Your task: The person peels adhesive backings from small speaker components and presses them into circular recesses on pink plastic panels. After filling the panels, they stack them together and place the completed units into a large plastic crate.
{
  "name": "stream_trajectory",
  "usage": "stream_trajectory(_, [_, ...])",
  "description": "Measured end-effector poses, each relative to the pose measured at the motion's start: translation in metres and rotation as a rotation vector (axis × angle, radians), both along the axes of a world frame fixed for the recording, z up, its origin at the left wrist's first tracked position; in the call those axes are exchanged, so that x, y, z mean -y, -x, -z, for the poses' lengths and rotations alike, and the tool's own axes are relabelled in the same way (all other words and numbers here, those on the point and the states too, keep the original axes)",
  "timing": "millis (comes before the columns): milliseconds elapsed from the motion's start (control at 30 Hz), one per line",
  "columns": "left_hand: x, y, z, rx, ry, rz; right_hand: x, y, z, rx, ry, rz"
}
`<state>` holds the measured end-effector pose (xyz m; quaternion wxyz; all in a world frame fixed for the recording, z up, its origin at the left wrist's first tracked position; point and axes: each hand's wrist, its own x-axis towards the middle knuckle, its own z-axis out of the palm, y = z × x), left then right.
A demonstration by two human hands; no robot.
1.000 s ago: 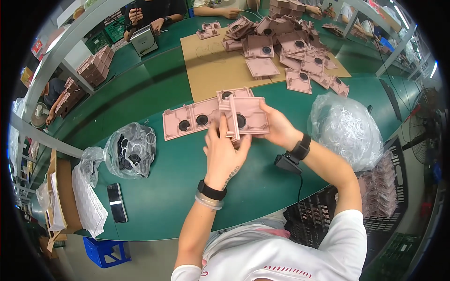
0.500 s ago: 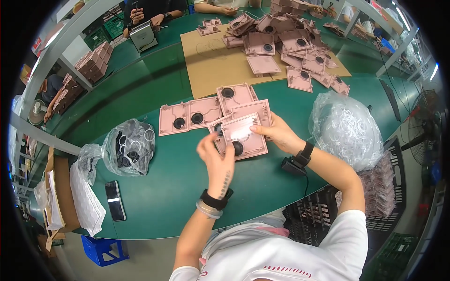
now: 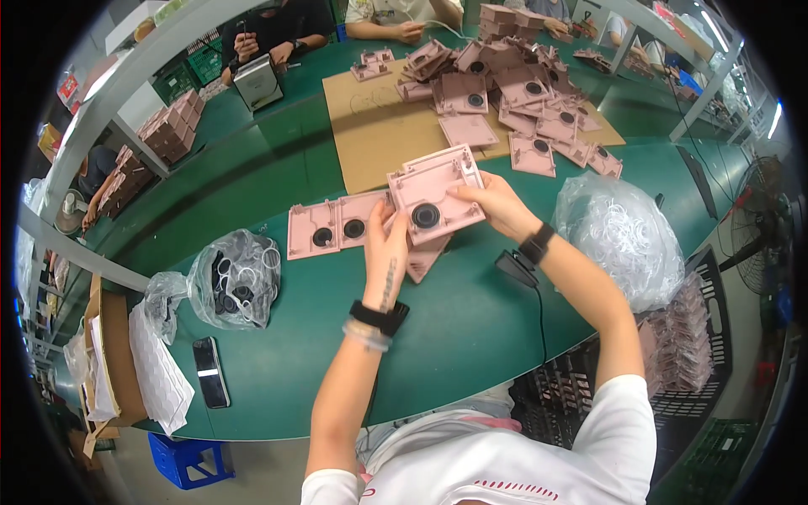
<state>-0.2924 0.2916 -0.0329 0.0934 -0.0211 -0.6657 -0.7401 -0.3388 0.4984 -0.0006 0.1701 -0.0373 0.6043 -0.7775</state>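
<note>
Between my two hands a pink square plastic panel (image 3: 435, 183) is held up, tilted, with a black round ring (image 3: 426, 215) near its lower edge. My right hand (image 3: 502, 210) grips its right side, thumb on top of the face. At its lower left, my left hand (image 3: 386, 246) is closed on the edge; some fingers are hidden. Under the held panel another pink panel (image 3: 427, 259) shows in part on the green table. Just left of my left hand lie two more pink panels, a nearer one (image 3: 362, 207) and an outer one (image 3: 305, 219), each with a black ring.
A heap of pink panels (image 3: 465, 94) covers part of a cardboard sheet (image 3: 360, 143). Clear bags of black and white rings (image 3: 238, 282) and white rings (image 3: 621, 240) flank my arms. A phone (image 3: 210, 373) lies left; a wired black device (image 3: 516, 268) sits by my right forearm. Co-workers sit opposite.
The held panel has been lifted and shifted up, away from the panels beneath. My left hand has moved from its front to its left edge. The view has shifted slightly.
</note>
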Motion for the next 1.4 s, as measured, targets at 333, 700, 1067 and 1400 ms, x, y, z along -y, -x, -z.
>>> stream_trajectory(333, [-0.015,0.027,0.019,0.311,-0.321,-0.025,-0.014,0.031,0.025,0.161,-0.139,0.030])
stream_trajectory(700, [-0.007,0.002,-0.001,0.443,-0.363,0.055,-0.011,-0.029,0.027,0.362,0.177,-0.078])
stream_trajectory(1067, [0.061,0.114,-0.060,0.250,-0.037,0.119,-0.067,0.121,-0.039,-0.014,0.235,0.491])
stream_trajectory(1400, [0.143,0.092,0.016,0.615,0.656,-0.231,0.093,0.042,0.047,0.154,-0.416,0.291])
